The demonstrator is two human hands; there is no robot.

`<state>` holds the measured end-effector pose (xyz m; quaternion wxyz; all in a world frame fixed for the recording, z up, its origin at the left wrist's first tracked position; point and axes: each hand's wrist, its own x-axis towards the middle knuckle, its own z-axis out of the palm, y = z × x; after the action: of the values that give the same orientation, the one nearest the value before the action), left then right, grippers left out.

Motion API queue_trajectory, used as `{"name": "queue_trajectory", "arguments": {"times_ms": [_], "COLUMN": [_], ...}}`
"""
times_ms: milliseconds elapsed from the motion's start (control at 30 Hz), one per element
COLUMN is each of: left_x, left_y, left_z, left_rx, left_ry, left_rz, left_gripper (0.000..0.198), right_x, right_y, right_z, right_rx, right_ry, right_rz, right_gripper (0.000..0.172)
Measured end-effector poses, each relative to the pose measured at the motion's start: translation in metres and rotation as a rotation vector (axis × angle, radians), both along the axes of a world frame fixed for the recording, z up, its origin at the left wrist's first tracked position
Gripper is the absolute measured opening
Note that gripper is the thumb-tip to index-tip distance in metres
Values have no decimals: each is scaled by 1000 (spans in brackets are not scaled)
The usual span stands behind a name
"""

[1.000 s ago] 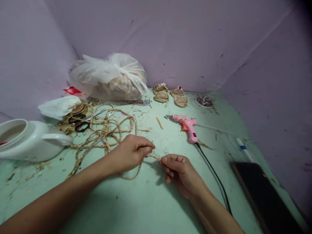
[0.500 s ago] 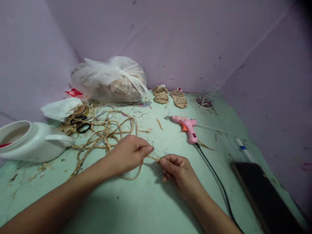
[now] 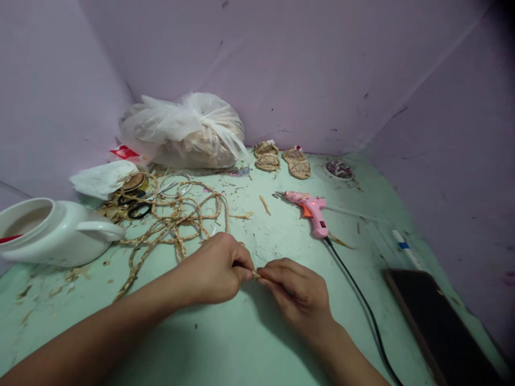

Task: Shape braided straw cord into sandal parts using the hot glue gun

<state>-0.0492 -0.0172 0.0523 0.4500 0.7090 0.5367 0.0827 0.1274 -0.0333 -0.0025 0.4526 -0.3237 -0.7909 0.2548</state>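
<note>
Your left hand [image 3: 219,268] has come down and across toward your right hand [image 3: 300,289], closing up the longer stretch of cord that ran between them half a second ago; the loop that hung below the left wrist no longer shows. Your right hand has rolled over, with more of its back turned up.

You are working over a pale green tabletop [image 3: 241,338], scuffed and littered with straw-coloured scraps, dark specks and fibre bits. Purple walls [image 3: 306,69] with scattered dark marks meet in corners to the left and right. Against the back wall sit a knotted, translucent plastic bag [image 3: 201,131] and two small woven soles [image 3: 298,163], with a dish [image 3: 339,170] of mixed bits nearby. On your left stand a white jug [image 3: 72,236] and black-handled scissors [image 3: 139,210]; on your right lie a pink glue gun [image 3: 319,220] and a dark phone [image 3: 438,327].

You have the braided cord [image 3: 177,231] pinched between thumb and fingers of both hands, a short pale piece just visible where the fingertips nearly meet, above the near tabletop. Its remaining length lies in a loose tangle beyond your left forearm, overlapping the scissors. It is straw-coloured, thin and plaited, with uneven, slightly frayed edges.
</note>
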Motion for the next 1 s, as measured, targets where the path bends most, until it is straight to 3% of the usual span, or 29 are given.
{"name": "queue_trajectory", "arguments": {"times_ms": [167, 333, 433, 600, 733, 933, 1000], "left_x": [2, 3, -2, -16, -34, -88, -109], "left_y": [-10, -8, -2, 10, 19, 21, 17], "left_z": [-2, -5, 0, 12, 23, 61, 73], "left_rx": [312, 398, 354, 322, 395, 841, 963], "left_ry": [136, 155, 142, 87, 82, 172, 240], "left_rz": [-99, -197, -225, -101, 137, 863, 1029], "left_gripper": [21, 20, 19, 25, 19, 13, 15], "right_x": [-6, -8, -7, -7, -7, -2, -3], "right_y": [-3, -2, 0, 1, 2, 0, 0], "right_z": [7, 8, 6, 4, 3, 1, -4], "right_rx": [-540, -1027, -1098, -1120, -1108, -1013, -1009], "right_ry": [107, 252, 333, 388, 363, 140, 89], "right_rz": [-56, -95, -123, -152, -166, -176, -170], "right_gripper": [9, 13, 17, 17, 18, 25, 28]}}
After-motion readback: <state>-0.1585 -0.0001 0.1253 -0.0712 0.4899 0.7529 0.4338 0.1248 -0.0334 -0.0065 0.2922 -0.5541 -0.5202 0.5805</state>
